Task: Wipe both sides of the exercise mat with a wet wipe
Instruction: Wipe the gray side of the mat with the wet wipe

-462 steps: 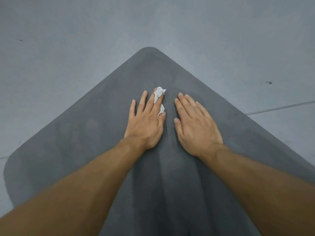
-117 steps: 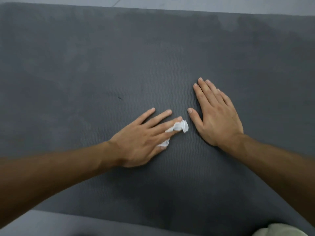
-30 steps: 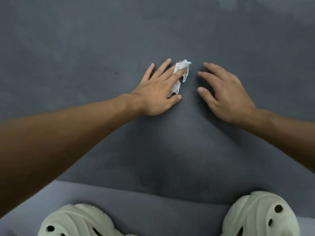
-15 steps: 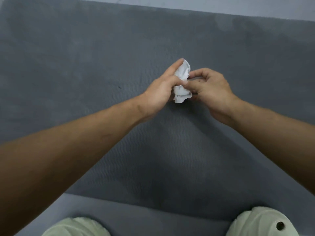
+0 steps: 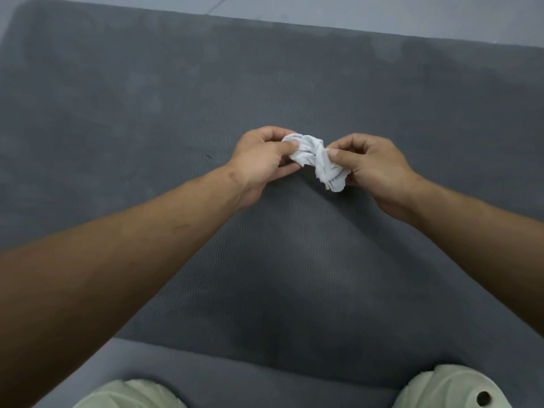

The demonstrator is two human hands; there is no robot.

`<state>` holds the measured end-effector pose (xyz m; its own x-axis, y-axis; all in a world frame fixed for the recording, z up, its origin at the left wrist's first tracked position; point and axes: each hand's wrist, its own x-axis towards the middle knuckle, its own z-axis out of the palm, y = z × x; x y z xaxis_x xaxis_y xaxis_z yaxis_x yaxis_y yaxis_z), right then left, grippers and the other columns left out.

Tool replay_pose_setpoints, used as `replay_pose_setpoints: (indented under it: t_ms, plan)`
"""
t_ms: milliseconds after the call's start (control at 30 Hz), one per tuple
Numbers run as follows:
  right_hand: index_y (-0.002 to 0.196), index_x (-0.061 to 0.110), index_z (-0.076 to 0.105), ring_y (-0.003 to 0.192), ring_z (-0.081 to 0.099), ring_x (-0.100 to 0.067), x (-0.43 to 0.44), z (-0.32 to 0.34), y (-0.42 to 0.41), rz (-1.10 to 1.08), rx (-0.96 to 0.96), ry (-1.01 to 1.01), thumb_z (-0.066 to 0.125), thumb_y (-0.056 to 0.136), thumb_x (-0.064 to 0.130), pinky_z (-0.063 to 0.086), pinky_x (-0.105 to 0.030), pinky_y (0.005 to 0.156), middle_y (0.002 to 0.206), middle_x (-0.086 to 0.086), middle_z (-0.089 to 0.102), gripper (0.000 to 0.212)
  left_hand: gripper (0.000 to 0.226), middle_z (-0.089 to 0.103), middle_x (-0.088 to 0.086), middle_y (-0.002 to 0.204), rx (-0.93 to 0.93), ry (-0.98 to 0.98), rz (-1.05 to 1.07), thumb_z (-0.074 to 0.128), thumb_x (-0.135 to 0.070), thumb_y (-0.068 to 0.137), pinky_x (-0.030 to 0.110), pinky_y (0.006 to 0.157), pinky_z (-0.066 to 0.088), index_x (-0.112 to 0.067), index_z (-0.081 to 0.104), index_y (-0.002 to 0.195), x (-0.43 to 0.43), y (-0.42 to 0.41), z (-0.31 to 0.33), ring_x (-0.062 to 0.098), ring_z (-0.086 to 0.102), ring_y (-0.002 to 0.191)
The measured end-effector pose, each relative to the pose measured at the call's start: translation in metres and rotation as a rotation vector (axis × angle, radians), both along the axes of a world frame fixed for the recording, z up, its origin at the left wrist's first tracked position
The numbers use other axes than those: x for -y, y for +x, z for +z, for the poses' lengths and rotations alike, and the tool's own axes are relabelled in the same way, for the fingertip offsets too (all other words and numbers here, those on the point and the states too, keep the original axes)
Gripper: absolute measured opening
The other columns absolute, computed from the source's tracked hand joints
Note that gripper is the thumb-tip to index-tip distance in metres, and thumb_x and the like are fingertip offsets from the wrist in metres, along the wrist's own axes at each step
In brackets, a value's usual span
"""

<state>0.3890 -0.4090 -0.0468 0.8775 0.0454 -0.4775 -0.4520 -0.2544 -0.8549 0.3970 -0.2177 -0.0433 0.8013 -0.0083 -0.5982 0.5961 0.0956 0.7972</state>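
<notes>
A dark grey exercise mat (image 5: 147, 113) lies flat on the floor and fills most of the view, with damp streaks on its surface. Above its middle, a crumpled white wet wipe (image 5: 315, 159) is held between both hands, lifted off the mat. My left hand (image 5: 262, 160) pinches the wipe's left end with thumb and curled fingers. My right hand (image 5: 374, 169) pinches its right end the same way. The wipe is stretched a little between them, with a loose end hanging below my right thumb.
Pale grey floor (image 5: 382, 13) shows beyond the mat's far edge and along its near edge. Two pale green clogs on my feet sit at the bottom, the left clog (image 5: 126, 396) and the right clog (image 5: 453, 390), just off the mat.
Both hands lifted off the mat; the left had pressed the wipe flat. They now hold it between them and have pulled it apart sideways since half a second ago.
</notes>
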Motion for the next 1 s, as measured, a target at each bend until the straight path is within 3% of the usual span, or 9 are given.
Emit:
replay_pose_setpoints:
  t_ms: [100,167,233,400,600,700,800,867,1000]
  plan:
    - [0.093,0.013,0.07,0.077,0.066,-0.022,-0.001,0.002,0.0,-0.093,-0.027,0.094,0.059,0.103,0.013,0.054,-0.043,0.073,0.09,-0.011,0.072,0.015,0.014,0.071,0.004,0.095,-0.004,-0.005,0.013,0.066,0.004,0.096,0.022,0.072,0.059,-0.011,0.067,0.096,0.004,-0.001,-0.002,0.014,0.074,0.087]
    - [0.115,0.013,0.067,0.078,0.069,-0.023,-0.006,0.008,-0.002,-0.137,-0.076,0.285,0.055,0.106,0.019,0.056,-0.042,0.069,0.106,-0.014,0.073,0.016,0.015,0.071,0.004,0.095,0.0,-0.021,0.033,0.067,0.004,0.095,0.021,0.071,0.058,-0.011,0.066,0.095,0.008,-0.001,-0.002,0.013,0.074,0.083]
    - [0.138,0.029,0.058,0.101,0.073,-0.025,-0.011,0.009,-0.005,-0.058,-0.078,0.384,0.055,0.107,0.03,0.062,-0.041,0.08,0.128,-0.007,0.069,0.03,0.014,0.071,0.006,0.097,0.004,-0.044,0.08,0.069,0.003,0.094,0.02,0.069,0.057,-0.01,0.065,0.096,0.01,0.001,-0.001,0.013,0.074,0.082]
    - [0.153,0.052,0.038,0.124,0.064,-0.012,-0.019,0.005,-0.015,0.215,0.137,0.212,0.067,0.099,0.037,0.061,-0.038,0.091,0.15,0.006,0.055,0.063,0.019,0.072,0.016,0.106,0.021,-0.018,0.13,0.071,0.004,0.092,0.023,0.068,0.059,-0.009,0.059,0.101,0.012,0.008,0.002,0.019,0.074,0.078]
    - [0.14,0.03,0.064,0.084,0.07,-0.012,-0.017,-0.006,-0.012,0.086,0.263,-0.099,0.049,0.106,0.005,0.06,-0.026,0.068,0.124,0.006,0.068,0.044,0.025,0.068,0.007,0.095,0.062,0.158,0.075,0.072,-0.01,0.095,0.022,0.061,0.057,-0.021,0.049,0.1,0.008,0.017,-0.006,0.011,0.067,0.066]
    - [0.144,0.023,0.061,0.1,0.068,-0.02,0.011,-0.017,-0.005,0.107,0.392,-0.455,0.043,0.108,0.008,0.053,-0.027,0.09,0.126,-0.001,0.069,0.043,0.02,0.063,0.0,0.096,0.235,0.431,-0.026,0.067,-0.013,0.098,0.03,0.076,0.056,-0.024,0.051,0.104,-0.006,0.027,-0.019,0.01,0.064,0.078]
    - [0.162,0.017,0.029,0.148,0.036,-0.028,0.036,-0.029,-0.008,0.484,0.496,-0.822,0.039,0.108,0.038,0.034,-0.039,0.118,0.164,-0.005,0.036,0.059,0.025,0.059,-0.005,0.117,0.477,0.759,-0.319,0.066,-0.017,0.096,0.03,0.098,0.048,-0.024,0.056,0.119,-0.025,0.032,-0.029,0.009,0.059,0.105]
    - [0.166,0.019,0.012,0.16,0.011,-0.025,0.039,-0.039,-0.016,0.615,0.445,-0.907,0.026,0.103,0.061,0.021,-0.045,0.127,0.174,-0.006,0.009,0.077,0.036,0.054,-0.004,0.135,0.585,0.937,-0.486,0.065,-0.021,0.096,0.036,0.11,0.042,-0.021,0.057,0.132,-0.033,0.036,-0.035,0.015,0.052,0.127]
    - [0.167,0.021,0.003,0.16,-0.008,-0.018,0.022,-0.044,-0.034,0.722,0.479,-0.963,0.014,0.1,0.074,0.0,-0.038,0.129,0.174,-0.004,-0.005,0.086,0.052,0.034,0.0,0.165,0.629,1.129,-0.646,0.058,-0.033,0.099,0.045,0.128,0.018,-0.02,0.048,0.149,-0.034,0.044,-0.046,0.021,0.024,0.155]
